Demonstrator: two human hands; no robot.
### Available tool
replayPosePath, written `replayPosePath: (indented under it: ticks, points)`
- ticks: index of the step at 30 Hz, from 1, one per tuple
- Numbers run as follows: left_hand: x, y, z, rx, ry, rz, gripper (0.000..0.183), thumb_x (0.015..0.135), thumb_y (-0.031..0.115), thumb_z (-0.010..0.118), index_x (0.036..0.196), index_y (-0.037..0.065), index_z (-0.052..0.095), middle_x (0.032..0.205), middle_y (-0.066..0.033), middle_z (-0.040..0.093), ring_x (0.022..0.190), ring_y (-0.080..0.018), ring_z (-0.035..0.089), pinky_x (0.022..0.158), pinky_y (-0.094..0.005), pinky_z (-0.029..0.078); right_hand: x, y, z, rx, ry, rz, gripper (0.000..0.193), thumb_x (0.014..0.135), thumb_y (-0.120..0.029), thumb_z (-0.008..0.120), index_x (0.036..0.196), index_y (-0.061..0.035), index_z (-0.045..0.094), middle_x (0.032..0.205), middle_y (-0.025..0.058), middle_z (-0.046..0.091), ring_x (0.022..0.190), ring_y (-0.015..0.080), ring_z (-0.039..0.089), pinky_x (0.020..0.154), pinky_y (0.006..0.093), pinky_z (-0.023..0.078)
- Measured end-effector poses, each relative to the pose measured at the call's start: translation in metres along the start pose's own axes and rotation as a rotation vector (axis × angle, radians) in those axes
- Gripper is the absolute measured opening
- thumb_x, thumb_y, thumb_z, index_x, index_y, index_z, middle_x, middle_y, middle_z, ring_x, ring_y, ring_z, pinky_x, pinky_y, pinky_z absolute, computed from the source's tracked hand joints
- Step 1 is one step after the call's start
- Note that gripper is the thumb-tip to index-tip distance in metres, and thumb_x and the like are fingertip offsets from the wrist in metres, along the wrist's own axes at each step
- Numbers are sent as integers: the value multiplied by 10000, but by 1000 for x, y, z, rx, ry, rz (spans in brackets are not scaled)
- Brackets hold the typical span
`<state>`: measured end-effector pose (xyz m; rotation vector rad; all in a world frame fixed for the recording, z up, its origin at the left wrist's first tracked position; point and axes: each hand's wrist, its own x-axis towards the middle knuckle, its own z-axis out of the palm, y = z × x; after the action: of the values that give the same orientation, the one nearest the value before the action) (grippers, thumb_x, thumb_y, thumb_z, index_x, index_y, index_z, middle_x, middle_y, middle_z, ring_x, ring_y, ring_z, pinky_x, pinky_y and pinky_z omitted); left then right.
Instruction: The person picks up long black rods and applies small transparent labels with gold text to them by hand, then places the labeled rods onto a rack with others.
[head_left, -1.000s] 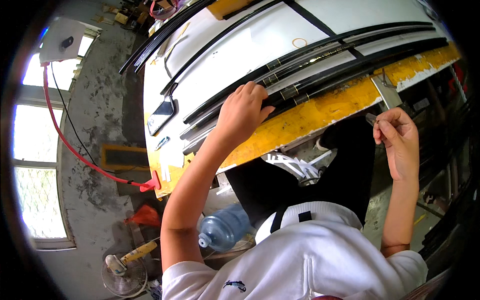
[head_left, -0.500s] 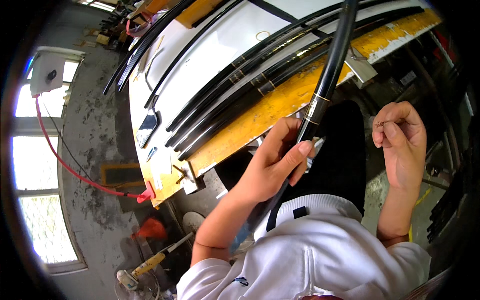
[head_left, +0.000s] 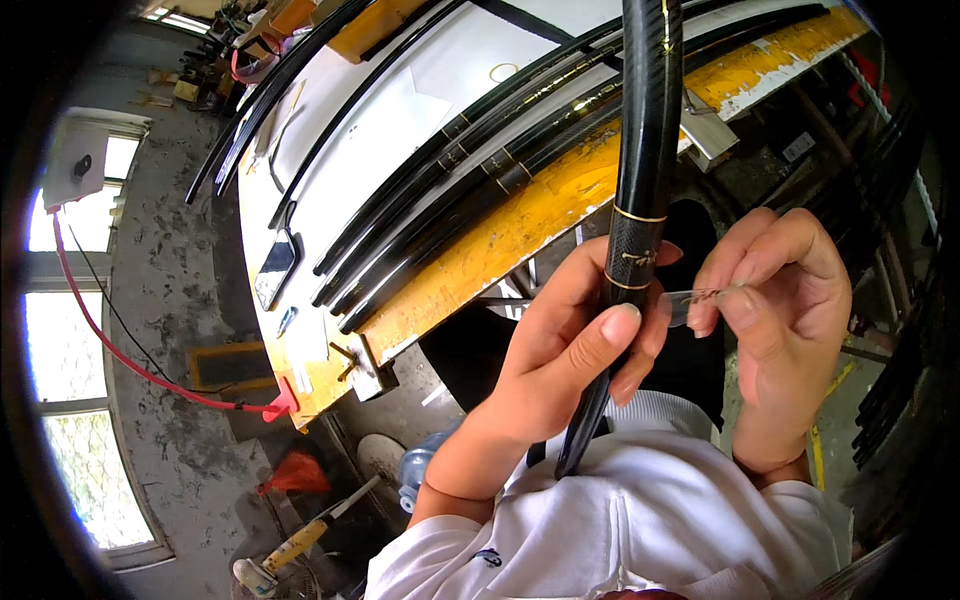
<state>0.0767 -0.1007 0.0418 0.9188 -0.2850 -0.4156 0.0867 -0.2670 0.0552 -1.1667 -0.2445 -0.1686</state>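
Pole [head_left: 648, 150] is gripped by left hand [head_left: 550, 355]; right hand [head_left: 785, 325] pinches clear film [head_left: 683, 308]. Positioning seems the step, next needing steadiness.

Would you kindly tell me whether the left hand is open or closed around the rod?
Closed: the left hand has its thumb across the rod and fingers at its right side.

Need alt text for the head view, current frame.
A person's left hand grips a glossy black pole with gold rings, while the right hand pinches a small clear strip beside it. More black poles lie on a yellow-edged white table.
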Motion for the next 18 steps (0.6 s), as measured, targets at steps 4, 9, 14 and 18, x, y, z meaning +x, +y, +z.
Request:
replayPosePath:
  ticks: [4, 9, 14, 18]
  points:
    - [-6, 7, 5, -164, 8, 13, 462, 973, 234, 508, 1318, -40, 368, 996, -118, 531, 548, -64, 398, 501, -193, 334, 3, 1, 17, -42, -57, -30, 179, 832, -41, 660, 886, -45, 489, 795, 98, 536, 633, 121, 529, 581, 240, 479]
    - [-9, 17, 5, -188, 44, 32, 467, 941, 259, 501, 1290, -27, 378, 1003, -133, 527, 586, -66, 420, 487, -187, 327, 8, 0, 32, -157, -118, -128, 176, 841, -21, 624, 915, -52, 467, 819, 101, 532, 617, 113, 541, 570, 219, 473]
    - [-10, 23, 1, -193, 53, 46, 488, 945, 279, 496, 1306, -28, 378, 971, -108, 535, 606, -64, 424, 497, -190, 336, 17, 2, 36, -203, -239, -279, 171, 853, -10, 587, 939, -44, 443, 839, 110, 534, 607, 108, 555, 547, 202, 476]
    - [-16, 26, 2, -116, 123, 66, 473, 972, 263, 481, 1321, -37, 376, 972, -82, 540, 619, -65, 431, 523, -193, 352, 13, 8, 41, -261, -228, -339, 166, 865, -27, 585, 937, -36, 436, 837, 116, 530, 614, 117, 558, 553, 208, 487]
